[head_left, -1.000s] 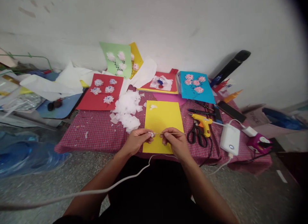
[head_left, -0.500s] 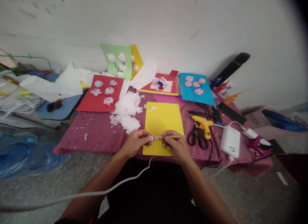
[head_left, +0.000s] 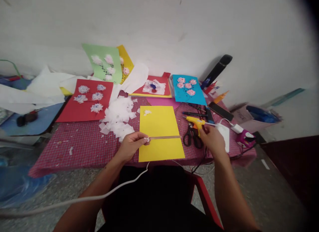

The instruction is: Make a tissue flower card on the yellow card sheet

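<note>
My left hand (head_left: 132,145) pinches a small white paper piece (head_left: 147,139) at the end of a thin wooden stick (head_left: 165,137). The stick points right across a yellow sheet (head_left: 159,150). A small white paper flower (head_left: 147,112) lies near the sheet's top left corner. My right hand (head_left: 213,140) has its fingers closed at the handle of a yellow glue gun (head_left: 195,121), which still lies on the table. Black-handled scissors (head_left: 193,139) rest just under the gun.
White paper scraps (head_left: 119,114) are heaped left of the yellow sheet. Flower pictures on red card (head_left: 86,110), green card (head_left: 99,65) and blue card (head_left: 189,97) stand behind. A white power bank (head_left: 226,135) sits beyond my right hand. A white cable (head_left: 119,187) crosses my lap.
My right hand has let go of the stick and moved right to the glue gun. My left hand keeps the stick and white paper piece. The view has swung right.
</note>
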Available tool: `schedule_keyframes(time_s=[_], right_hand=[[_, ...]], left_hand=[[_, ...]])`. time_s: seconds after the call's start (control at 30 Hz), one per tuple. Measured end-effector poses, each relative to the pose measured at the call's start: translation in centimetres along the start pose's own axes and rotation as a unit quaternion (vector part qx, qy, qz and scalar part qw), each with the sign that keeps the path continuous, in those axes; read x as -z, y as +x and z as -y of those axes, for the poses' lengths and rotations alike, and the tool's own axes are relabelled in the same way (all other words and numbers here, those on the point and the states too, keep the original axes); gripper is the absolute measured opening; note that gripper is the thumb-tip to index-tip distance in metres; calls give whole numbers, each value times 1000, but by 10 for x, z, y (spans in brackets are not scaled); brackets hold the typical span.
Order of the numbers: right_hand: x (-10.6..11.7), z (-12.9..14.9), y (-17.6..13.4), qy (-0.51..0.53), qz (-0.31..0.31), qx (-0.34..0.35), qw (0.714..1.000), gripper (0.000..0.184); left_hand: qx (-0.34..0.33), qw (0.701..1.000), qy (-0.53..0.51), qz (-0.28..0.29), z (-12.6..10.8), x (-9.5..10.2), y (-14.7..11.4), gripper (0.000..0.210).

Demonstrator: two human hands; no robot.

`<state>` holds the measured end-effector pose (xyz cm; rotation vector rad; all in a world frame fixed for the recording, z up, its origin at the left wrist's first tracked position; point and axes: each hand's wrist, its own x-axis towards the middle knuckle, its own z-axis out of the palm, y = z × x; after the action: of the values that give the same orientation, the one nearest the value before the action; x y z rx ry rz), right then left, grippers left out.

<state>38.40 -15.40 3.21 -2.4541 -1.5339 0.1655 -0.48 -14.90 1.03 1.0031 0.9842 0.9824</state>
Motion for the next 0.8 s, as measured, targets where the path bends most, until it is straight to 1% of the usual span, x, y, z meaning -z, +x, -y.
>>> schedule_keyframes(time_s=[0.1, 0.2, 0.3, 0.37, 0.4, 0.43, 0.47, 0.5, 0.53, 0.57, 0.6, 0.67, 0.77, 0.8], right_hand=[[-10, 2, 15, -47, 55, 5, 997, 50], [-15, 5, 21, -44, 77, 11, 996, 49], [-11, 3, 19, 19, 63, -1, 998, 42], [-2, 6, 14, 98, 40, -14, 994, 36], [2, 10, 11, 155, 30, -17, 987, 33], [7, 17, 7, 223, 29, -12, 974, 29], [11, 26, 3, 305, 32, -5, 952, 27], [14, 37, 0, 384, 51, 10, 922, 28], [15, 50, -2, 439, 82, 32, 894, 31], [15, 64, -3, 470, 104, 55, 875, 33], [13, 77, -2, 477, 121, 79, 867, 32], [6, 104, 4, 457, 170, 111, 866, 26], [-10, 135, 18, 431, 257, 117, 857, 36], [-15, 143, 22, 421, 274, 118, 857, 39]], left_hand=[[-13, 999, 27, 11, 0, -2, 6, 23], [-6, 998, 58, 18, 2, 0, 6, 23], [-2, 996, 85, 27, 3, 1, 5, 22], [-6, 996, 82, 36, 1, 2, 5, 21], [-9, 996, 75, 42, -1, 2, 6, 20], [-12, 997, 66, 48, -3, 3, 7, 21], [-15, 996, 59, 58, -6, 3, 9, 21], [-17, 996, 56, 68, -8, 4, 11, 21], [-19, 995, 57, 77, -10, 6, 13, 21], [-21, 994, 60, 85, -12, 7, 14, 20], [-22, 993, 65, 91, -13, 8, 16, 19], [-22, 992, 73, 98, -14, 10, 18, 18], [-27, 991, 87, 98, -11, 11, 19, 18], [-30, 991, 91, 97, -10, 11, 19, 19]])
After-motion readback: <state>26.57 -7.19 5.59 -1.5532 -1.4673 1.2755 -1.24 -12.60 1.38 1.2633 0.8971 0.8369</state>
